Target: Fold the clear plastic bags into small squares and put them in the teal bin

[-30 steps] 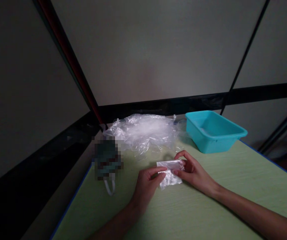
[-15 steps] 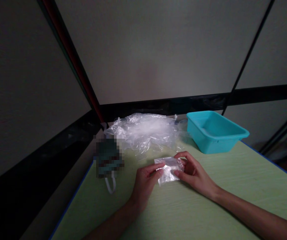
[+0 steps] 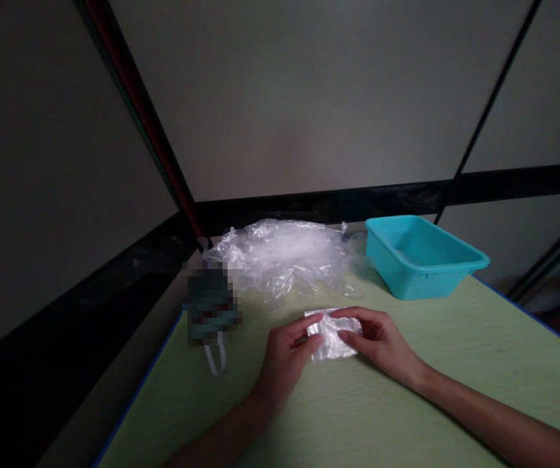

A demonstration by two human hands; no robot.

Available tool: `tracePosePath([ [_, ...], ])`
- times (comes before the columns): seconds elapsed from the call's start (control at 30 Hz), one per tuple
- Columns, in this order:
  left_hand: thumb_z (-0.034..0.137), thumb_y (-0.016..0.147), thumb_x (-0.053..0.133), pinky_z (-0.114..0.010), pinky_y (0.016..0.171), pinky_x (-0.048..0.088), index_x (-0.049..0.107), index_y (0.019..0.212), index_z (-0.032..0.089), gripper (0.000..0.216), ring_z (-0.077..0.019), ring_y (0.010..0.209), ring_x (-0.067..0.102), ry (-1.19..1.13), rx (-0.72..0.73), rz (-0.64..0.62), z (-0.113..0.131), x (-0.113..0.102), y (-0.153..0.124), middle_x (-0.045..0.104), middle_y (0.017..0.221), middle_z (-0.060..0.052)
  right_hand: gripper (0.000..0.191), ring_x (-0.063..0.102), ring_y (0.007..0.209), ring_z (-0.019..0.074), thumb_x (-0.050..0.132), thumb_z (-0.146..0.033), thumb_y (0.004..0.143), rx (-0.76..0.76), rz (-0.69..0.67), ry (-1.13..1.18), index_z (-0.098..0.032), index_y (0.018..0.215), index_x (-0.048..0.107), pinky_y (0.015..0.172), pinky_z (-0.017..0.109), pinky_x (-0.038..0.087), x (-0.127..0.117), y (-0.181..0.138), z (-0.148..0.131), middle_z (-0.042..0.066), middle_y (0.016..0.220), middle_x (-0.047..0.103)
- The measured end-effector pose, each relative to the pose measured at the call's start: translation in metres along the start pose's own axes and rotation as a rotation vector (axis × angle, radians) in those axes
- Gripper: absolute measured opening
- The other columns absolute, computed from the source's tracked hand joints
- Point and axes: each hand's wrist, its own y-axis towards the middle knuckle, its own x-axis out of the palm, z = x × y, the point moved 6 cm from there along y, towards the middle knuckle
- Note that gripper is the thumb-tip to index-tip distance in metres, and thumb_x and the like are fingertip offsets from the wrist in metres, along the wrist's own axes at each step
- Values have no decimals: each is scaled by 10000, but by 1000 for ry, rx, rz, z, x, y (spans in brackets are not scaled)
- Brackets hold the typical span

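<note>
Both hands meet over a small clear plastic bag [image 3: 332, 338] low on the green table [image 3: 406, 403], near its middle. Left hand [image 3: 284, 354] pinches the bag's left edge between thumb and fingertips; right hand [image 3: 380, 338] pinches the right side, fingers curled over the top. Dim light; the bag's contents can't be made out. Behind lies a heap of crumpled clear plastic [image 3: 284, 257], with a teal tub [image 3: 423, 257] just to its right.
</note>
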Motion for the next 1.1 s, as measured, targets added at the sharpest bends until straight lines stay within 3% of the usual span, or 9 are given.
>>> tracePosePath([
  [0.27,197,685,645,-241,728,447,581,1146,142,469,-204,869,603,-27,28,-38,1,2,1,658,1023,-71,291,584,712,139,652,-221,700,22,7,8,-231,991,649,591,241,450,0,-1,0,14,897,674],
  [0.5,206,691,635,-259,711,459,489,1238,120,572,-209,824,611,-63,7,-57,5,5,-1,684,902,-59,373,597,779,160,662,-229,695,29,-3,34,-233,1065,617,639,275,477,0,-1,-3,26,986,658],
  [0.8,194,695,622,-231,650,452,421,1286,102,631,-176,724,613,-32,-23,-25,8,5,-2,690,826,-50,650,565,589,125,717,-233,639,144,-4,170,-216,1219,423,530,254,428,2,1,2,-32,693,617],
  [0.9,178,685,637,-236,669,462,429,1276,104,631,-198,815,614,-43,2,-29,10,6,-1,656,995,-98,629,572,600,127,729,-218,618,176,15,228,-206,1179,443,553,254,426,2,2,4,-42,671,609],
  [1.0,158,633,692,-264,735,471,422,1271,153,693,-232,961,579,-145,44,-17,10,5,2,476,1274,-129,601,567,586,123,728,-221,612,150,92,236,-200,1152,467,552,251,429,-4,3,3,-32,681,621],
  [1.1,177,629,705,-309,817,452,448,1228,162,652,-246,1023,550,-283,2,19,4,2,6,455,1286,-134,526,549,578,121,708,-237,634,27,252,101,-201,1118,505,533,242,435,-19,3,-6,-27,671,606],
])
